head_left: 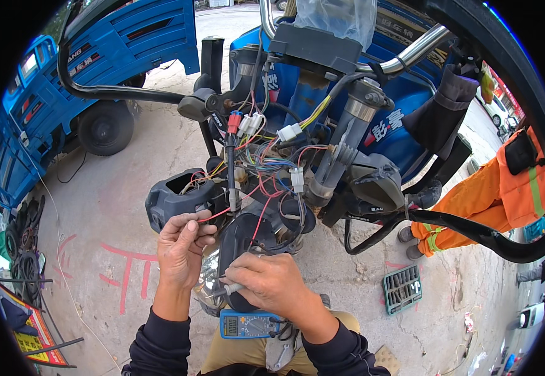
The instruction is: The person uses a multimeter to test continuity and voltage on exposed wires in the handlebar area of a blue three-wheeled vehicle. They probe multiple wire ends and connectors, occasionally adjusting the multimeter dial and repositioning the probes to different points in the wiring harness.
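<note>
My left hand [186, 244] pinches the end of a thin red wire [222, 213] that runs out of the wiring bundle. My right hand [265, 279] is closed around a small grey rod-shaped piece [232, 288], its exact kind unclear. A second red wire [260, 219] comes down to just above the right fingers. Between the hands lies a black headlight housing [232, 247] with a shiny lens partly hidden. Above them spreads a tangle of coloured wires [272, 164] with white connectors [289, 132] and a red connector [235, 121]. A blue multimeter [250, 324] rests on my lap.
A blue three-wheeler front with fork tubes [341, 147] stands before me, framed by black bars [473, 232]. Left are a black plastic cover [175, 200] and another blue cargo vehicle [128, 44]. Right, a person in orange workwear [479, 194] stands near a green socket case [403, 289].
</note>
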Action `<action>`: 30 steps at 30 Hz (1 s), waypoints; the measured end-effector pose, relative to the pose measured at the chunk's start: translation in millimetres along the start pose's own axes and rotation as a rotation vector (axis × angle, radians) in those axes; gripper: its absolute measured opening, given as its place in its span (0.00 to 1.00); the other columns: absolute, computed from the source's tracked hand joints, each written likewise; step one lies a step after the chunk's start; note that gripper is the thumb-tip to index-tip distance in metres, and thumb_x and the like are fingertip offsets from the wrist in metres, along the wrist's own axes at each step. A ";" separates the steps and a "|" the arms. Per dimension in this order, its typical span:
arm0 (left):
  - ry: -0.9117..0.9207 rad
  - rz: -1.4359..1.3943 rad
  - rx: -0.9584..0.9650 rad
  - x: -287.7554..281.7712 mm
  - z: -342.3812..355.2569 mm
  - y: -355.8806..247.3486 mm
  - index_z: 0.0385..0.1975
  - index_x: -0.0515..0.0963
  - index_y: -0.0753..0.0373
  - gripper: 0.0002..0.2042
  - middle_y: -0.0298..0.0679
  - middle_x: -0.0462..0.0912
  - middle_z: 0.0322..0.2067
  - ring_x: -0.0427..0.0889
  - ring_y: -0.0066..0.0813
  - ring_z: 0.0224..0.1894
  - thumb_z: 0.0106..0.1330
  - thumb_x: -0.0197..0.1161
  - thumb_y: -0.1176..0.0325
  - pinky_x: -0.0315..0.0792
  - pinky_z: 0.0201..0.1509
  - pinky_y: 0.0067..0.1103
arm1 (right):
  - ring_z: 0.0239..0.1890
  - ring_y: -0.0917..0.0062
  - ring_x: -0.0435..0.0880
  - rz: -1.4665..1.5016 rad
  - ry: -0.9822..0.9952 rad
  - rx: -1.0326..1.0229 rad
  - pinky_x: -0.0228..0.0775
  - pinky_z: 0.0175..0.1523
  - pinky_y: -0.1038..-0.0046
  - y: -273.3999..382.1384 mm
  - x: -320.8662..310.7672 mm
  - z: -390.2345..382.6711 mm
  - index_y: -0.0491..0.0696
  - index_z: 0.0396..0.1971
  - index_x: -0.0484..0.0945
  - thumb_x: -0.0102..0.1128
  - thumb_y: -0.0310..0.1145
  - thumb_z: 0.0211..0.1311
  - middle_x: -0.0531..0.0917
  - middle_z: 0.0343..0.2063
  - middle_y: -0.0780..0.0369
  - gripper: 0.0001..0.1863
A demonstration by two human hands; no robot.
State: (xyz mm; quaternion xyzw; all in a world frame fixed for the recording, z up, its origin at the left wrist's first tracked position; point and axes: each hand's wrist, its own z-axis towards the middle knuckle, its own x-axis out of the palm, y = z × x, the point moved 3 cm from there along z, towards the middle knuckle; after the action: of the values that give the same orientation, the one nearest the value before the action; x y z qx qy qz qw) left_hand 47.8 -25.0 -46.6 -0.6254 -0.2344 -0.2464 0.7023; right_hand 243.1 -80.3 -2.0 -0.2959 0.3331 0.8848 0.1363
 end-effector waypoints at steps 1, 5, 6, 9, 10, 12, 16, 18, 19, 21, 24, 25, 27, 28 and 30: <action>-0.001 0.000 -0.001 0.0 -0.3 -0.2 0.47 0.81 0.66 0.07 0.53 0.86 0.50 0.91 0.37 0.45 0.75 0.63 0.73 0.88 0.44 0.25 | 0.28 0.73 0.86 -0.005 0.002 -0.001 0.76 0.28 0.71 0.2 -0.3 -0.1 0.53 0.34 0.85 0.74 0.26 0.41 0.85 0.33 0.70 0.15; -0.001 -0.004 0.006 0.4 -0.7 -1.2 0.47 0.81 0.67 0.07 0.53 0.86 0.50 0.91 0.37 0.45 0.75 0.63 0.73 0.88 0.44 0.25 | 0.28 0.73 0.86 -0.009 0.003 -0.001 0.76 0.28 0.71 0.4 -0.5 -0.2 0.53 0.34 0.85 0.73 0.25 0.40 0.85 0.34 0.70 0.16; 0.003 0.001 0.005 0.5 -0.8 -1.3 0.47 0.81 0.67 0.07 0.53 0.86 0.50 0.91 0.37 0.45 0.75 0.63 0.73 0.88 0.44 0.25 | 0.28 0.73 0.86 -0.009 0.005 0.001 0.76 0.28 0.71 0.3 -0.4 -0.2 0.53 0.34 0.85 0.73 0.25 0.40 0.85 0.34 0.70 0.16; 0.007 0.003 0.008 0.7 -0.9 -1.8 0.46 0.81 0.67 0.07 0.53 0.86 0.50 0.91 0.38 0.44 0.74 0.63 0.73 0.89 0.43 0.25 | 0.29 0.74 0.86 -0.009 0.011 -0.009 0.76 0.28 0.70 0.5 -0.3 -0.5 0.53 0.34 0.82 0.73 0.27 0.46 0.81 0.33 0.69 0.14; 0.006 0.005 0.009 0.6 -0.9 -1.9 0.46 0.81 0.67 0.07 0.53 0.86 0.50 0.91 0.38 0.44 0.74 0.63 0.73 0.89 0.43 0.25 | 0.29 0.74 0.85 -0.005 0.014 -0.012 0.76 0.29 0.70 0.5 -0.2 -0.5 0.53 0.34 0.80 0.73 0.28 0.49 0.79 0.33 0.69 0.12; 0.005 0.007 0.009 0.5 -1.1 -2.0 0.46 0.82 0.67 0.07 0.53 0.87 0.50 0.91 0.38 0.44 0.74 0.63 0.73 0.89 0.43 0.25 | 0.29 0.74 0.85 -0.007 0.005 -0.014 0.76 0.29 0.70 0.8 -0.6 -0.6 0.53 0.34 0.80 0.73 0.28 0.49 0.79 0.33 0.69 0.13; 0.003 0.006 0.008 0.1 -1.5 -2.4 0.46 0.82 0.67 0.06 0.53 0.87 0.49 0.91 0.38 0.44 0.74 0.63 0.73 0.89 0.43 0.26 | 0.29 0.74 0.85 -0.010 0.008 -0.011 0.76 0.29 0.70 1.0 -0.4 -0.4 0.53 0.35 0.81 0.73 0.28 0.49 0.80 0.33 0.69 0.13; 0.004 0.004 0.007 -0.2 -1.6 -2.5 0.46 0.82 0.67 0.06 0.53 0.87 0.49 0.91 0.38 0.44 0.74 0.64 0.73 0.89 0.43 0.26 | 0.29 0.74 0.85 -0.005 0.003 -0.017 0.76 0.29 0.70 1.0 -0.4 -0.1 0.53 0.34 0.81 0.73 0.28 0.48 0.80 0.33 0.69 0.12; 0.004 0.004 0.007 -0.3 -1.7 -2.7 0.46 0.82 0.67 0.06 0.53 0.87 0.49 0.91 0.37 0.44 0.74 0.64 0.73 0.88 0.43 0.26 | 0.29 0.74 0.85 -0.001 0.002 -0.018 0.76 0.29 0.70 1.0 -0.4 0.0 0.53 0.34 0.81 0.73 0.28 0.48 0.80 0.33 0.69 0.12; 0.005 0.002 0.005 -0.6 -1.8 -2.8 0.46 0.82 0.67 0.06 0.53 0.87 0.49 0.91 0.37 0.44 0.74 0.64 0.74 0.88 0.43 0.26 | 0.29 0.74 0.85 0.005 -0.001 -0.017 0.76 0.29 0.70 1.1 -0.7 -0.2 0.52 0.34 0.81 0.73 0.28 0.48 0.80 0.33 0.69 0.12; 0.008 -0.002 0.006 -1.1 -1.8 -3.1 0.46 0.83 0.67 0.07 0.53 0.87 0.49 0.91 0.37 0.44 0.74 0.64 0.74 0.88 0.43 0.26 | 0.29 0.73 0.86 0.011 -0.009 -0.009 0.76 0.29 0.71 0.6 -1.2 -0.1 0.52 0.34 0.84 0.74 0.26 0.42 0.84 0.33 0.69 0.15; 0.008 -0.003 0.006 -1.3 -1.7 -3.1 0.46 0.83 0.67 0.07 0.53 0.87 0.49 0.91 0.38 0.44 0.74 0.64 0.74 0.88 0.43 0.26 | 0.29 0.73 0.87 0.012 -0.008 -0.003 0.77 0.28 0.72 0.3 -1.0 -0.1 0.52 0.34 0.85 0.74 0.25 0.39 0.85 0.33 0.70 0.17; 0.008 -0.001 0.007 -1.7 -1.7 -3.2 0.46 0.83 0.67 0.07 0.53 0.87 0.49 0.91 0.38 0.44 0.74 0.63 0.74 0.88 0.43 0.26 | 0.29 0.73 0.87 0.018 -0.017 -0.006 0.77 0.28 0.72 0.2 -0.8 0.2 0.52 0.34 0.85 0.74 0.25 0.39 0.85 0.33 0.70 0.17; 0.008 0.001 0.007 -1.9 -1.7 -3.3 0.46 0.83 0.67 0.06 0.53 0.87 0.49 0.91 0.38 0.44 0.74 0.63 0.74 0.88 0.43 0.26 | 0.29 0.73 0.87 0.021 -0.020 -0.006 0.77 0.28 0.72 0.1 -0.6 0.3 0.52 0.34 0.85 0.74 0.25 0.39 0.85 0.33 0.70 0.17; 0.009 0.001 0.006 -2.3 -1.6 -3.2 0.46 0.83 0.67 0.06 0.53 0.87 0.49 0.91 0.37 0.44 0.74 0.63 0.74 0.88 0.43 0.26 | 0.28 0.73 0.87 0.018 -0.017 -0.006 0.77 0.28 0.72 0.1 -0.1 0.4 0.52 0.34 0.85 0.74 0.25 0.39 0.86 0.33 0.70 0.17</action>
State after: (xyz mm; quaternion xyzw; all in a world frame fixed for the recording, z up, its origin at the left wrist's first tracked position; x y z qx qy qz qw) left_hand 44.0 -26.7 -45.8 -0.6223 -0.2318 -0.2482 0.7053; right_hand 242.9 -80.2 -1.7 -0.2856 0.3321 0.8895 0.1301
